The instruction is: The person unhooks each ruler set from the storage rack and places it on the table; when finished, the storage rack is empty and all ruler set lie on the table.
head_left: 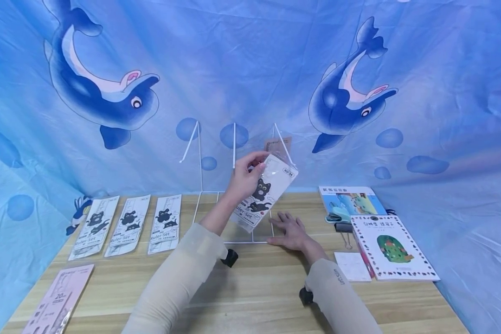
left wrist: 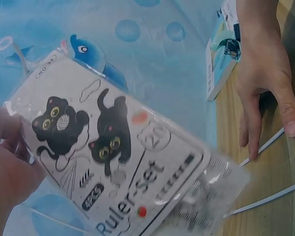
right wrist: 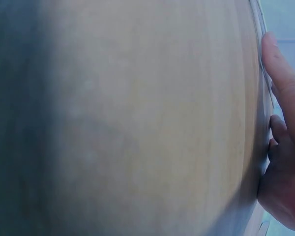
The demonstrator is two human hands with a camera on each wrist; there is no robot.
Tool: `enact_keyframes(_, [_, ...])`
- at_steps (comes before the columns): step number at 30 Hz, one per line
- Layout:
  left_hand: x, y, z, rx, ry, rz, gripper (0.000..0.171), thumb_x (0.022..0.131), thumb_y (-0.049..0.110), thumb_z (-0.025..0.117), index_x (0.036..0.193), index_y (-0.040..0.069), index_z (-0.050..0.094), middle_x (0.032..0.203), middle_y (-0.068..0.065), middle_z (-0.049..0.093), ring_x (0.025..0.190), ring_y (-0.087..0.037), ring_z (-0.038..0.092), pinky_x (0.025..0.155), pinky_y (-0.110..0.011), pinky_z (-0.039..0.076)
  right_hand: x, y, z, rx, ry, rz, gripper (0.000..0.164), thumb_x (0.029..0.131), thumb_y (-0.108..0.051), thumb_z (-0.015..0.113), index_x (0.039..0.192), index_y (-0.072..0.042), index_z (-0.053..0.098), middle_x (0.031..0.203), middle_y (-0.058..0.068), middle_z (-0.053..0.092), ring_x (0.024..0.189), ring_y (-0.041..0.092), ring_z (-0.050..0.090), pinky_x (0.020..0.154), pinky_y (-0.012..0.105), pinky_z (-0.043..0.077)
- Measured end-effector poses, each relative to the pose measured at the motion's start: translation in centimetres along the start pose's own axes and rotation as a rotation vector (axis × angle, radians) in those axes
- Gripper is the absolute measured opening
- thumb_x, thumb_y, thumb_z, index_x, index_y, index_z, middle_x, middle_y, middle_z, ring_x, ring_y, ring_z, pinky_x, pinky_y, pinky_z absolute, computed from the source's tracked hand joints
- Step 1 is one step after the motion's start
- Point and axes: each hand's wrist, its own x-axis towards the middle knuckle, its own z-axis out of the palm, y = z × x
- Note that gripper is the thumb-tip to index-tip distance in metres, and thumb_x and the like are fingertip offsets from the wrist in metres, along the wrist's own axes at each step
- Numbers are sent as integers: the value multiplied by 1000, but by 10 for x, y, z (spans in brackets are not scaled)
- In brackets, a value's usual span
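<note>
Blue dolphin-print sheeting [head_left: 242, 69] hangs behind the white wire rack [head_left: 244, 242], which stands on the wood-grain tabletop [head_left: 259, 292]. Before the rack, the left hand [head_left: 245, 178] has its grip clamped on a ruler-set packet [head_left: 268, 189]; the right hand [head_left: 293, 234], fingers apart, touches the rack's base. Other packets [head_left: 127, 220] lie left of the rack, books [head_left: 394, 248] right.

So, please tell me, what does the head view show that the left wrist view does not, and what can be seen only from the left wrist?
Only the head view: three cat packs lying in a row and, nearer the camera, a pink pack.

Only the left wrist view: a readable "4PCS" mark on the held pack; the head view does not show it legibly.

Both: that pack pinched in the left hand, the right hand at the base of the rack, and the blue backdrop.
</note>
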Motion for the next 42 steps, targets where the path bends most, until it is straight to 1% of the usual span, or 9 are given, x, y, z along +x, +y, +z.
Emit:
enact_keyframes(6, [-4,2,-1,-14,-43,-40,31,93,-3,54,121,5,63,99,-18,65,79,-12,55,66,-16,47,-2,0,1,16,0,-10,74,82,-55,67,145,-26,42,161,14,23,152,39,12,122,64,6])
enact_keyframes(12, [-16,7,-2,-67,-86,-138,32,95,1,53,124,12,61,106,-14,65,85,-12,57,71,-22,51,-2,1,3,37,-10,4,74,81,-55,68,145,-29,42,163,11,19,152,38,10,123,63,4])
enact_keyframes(16, [-23,12,-2,-116,-95,-160,33,94,0,54,125,11,60,108,-15,65,84,-13,58,70,-22,52,-2,3,5,66,-12,9,67,81,-54,69,140,-34,48,163,6,19,153,35,7,123,63,2])
enact_keyframes(18, [-25,17,-1,-135,-98,-157,34,94,0,54,125,11,60,108,-16,65,84,-12,59,70,-22,53,-2,3,5,79,-3,10,65,79,-53,71,139,-34,50,163,3,21,154,32,6,123,63,2])
enact_keyframes(21, [-27,24,0,-149,-101,-133,33,93,0,54,125,9,60,107,-18,66,85,-12,59,71,-21,53,-2,3,5,87,8,19,71,77,-53,73,141,-35,47,163,-1,22,155,27,3,123,62,2])
enact_keyframes(25, [-29,31,1,-131,-95,-107,32,93,0,54,124,8,60,104,-18,66,84,-12,58,71,-20,52,-2,3,5,86,16,25,78,76,-55,73,145,-35,41,163,-2,21,155,26,3,124,61,2])
enact_keyframes(31, [-29,36,1,-106,-92,-94,32,93,-1,54,124,7,60,103,-17,66,82,-13,58,69,-20,52,-3,3,6,83,9,27,77,76,-56,72,144,-35,42,164,-2,17,155,25,1,124,60,1])
enact_keyframes(38, [-29,41,-2,-76,-85,-63,32,93,-2,53,123,6,60,101,-16,64,83,-13,56,68,-19,52,0,2,4,64,6,0,67,79,-57,69,139,-35,49,164,2,18,154,31,5,123,64,3])
enact_keyframes(42, [-26,44,-2,-57,-83,-27,31,94,-2,52,123,5,61,99,-16,63,84,-14,56,66,-19,51,1,1,1,52,8,5,73,80,-57,68,144,-36,41,165,2,13,154,32,5,123,63,3])
